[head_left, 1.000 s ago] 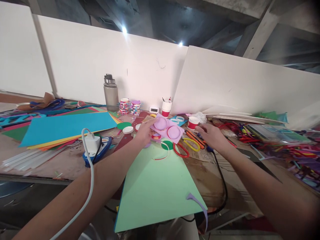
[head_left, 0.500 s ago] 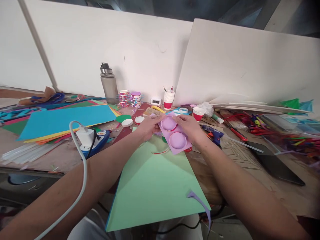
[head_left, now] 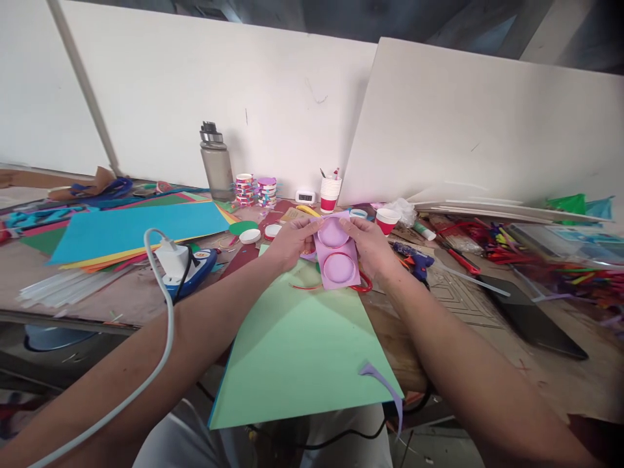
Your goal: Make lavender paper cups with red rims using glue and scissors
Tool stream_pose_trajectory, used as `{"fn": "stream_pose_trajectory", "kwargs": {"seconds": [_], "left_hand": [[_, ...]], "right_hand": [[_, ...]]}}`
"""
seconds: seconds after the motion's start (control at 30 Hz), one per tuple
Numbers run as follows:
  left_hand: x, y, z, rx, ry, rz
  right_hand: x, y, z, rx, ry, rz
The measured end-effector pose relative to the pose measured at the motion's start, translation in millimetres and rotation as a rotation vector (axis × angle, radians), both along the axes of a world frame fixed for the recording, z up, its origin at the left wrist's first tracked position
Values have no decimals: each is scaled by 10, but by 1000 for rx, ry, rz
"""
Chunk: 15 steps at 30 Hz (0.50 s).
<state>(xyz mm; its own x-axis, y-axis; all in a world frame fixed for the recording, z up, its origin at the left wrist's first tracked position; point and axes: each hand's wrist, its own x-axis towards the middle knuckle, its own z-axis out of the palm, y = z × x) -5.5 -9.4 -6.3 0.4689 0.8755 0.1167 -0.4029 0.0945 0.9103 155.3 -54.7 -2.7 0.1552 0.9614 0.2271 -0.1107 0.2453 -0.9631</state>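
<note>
A light purple sheet of paper point(head_left: 327, 278) with two round red-edged cup rings on its face is held up above the table. My left hand point(head_left: 294, 242) pinches its upper left edge, and my right hand point(head_left: 366, 244) grips the upper right edge. Beneath the hands lies a large light green sheet point(head_left: 292, 357), reaching past the table's front edge. A curved purple paper strip point(head_left: 385, 382) hangs over that sheet's near right corner. Just behind the purple paper, red handles point(head_left: 366, 281) show, perhaps of scissors.
A blue glue gun point(head_left: 420, 263) lies right of my right hand, with a black tablet-like slab point(head_left: 536, 318) farther right. At left are coloured sheets point(head_left: 141, 227), glue sticks point(head_left: 68, 289) and a blue power strip point(head_left: 202, 270) whose white cable point(head_left: 168, 325) crosses my left forearm. Red-white cups point(head_left: 387, 221) stand behind.
The purple paper has turned slightly more upright, its lower end swinging a little upward. Both hands keep hold of it. The view has shifted slightly.
</note>
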Motion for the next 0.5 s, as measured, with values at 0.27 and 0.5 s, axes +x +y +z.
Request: {"fn": "stream_pose_trajectory", "kwargs": {"seconds": [0.27, 0.5], "left_hand": [[7, -76, 73, 73, -80, -26], [30, -97, 68, 5, -93, -59]], "right_hand": [[-55, -72, 45, 97, 86, 11], [-112, -139, 114, 57, 135, -35]]}}
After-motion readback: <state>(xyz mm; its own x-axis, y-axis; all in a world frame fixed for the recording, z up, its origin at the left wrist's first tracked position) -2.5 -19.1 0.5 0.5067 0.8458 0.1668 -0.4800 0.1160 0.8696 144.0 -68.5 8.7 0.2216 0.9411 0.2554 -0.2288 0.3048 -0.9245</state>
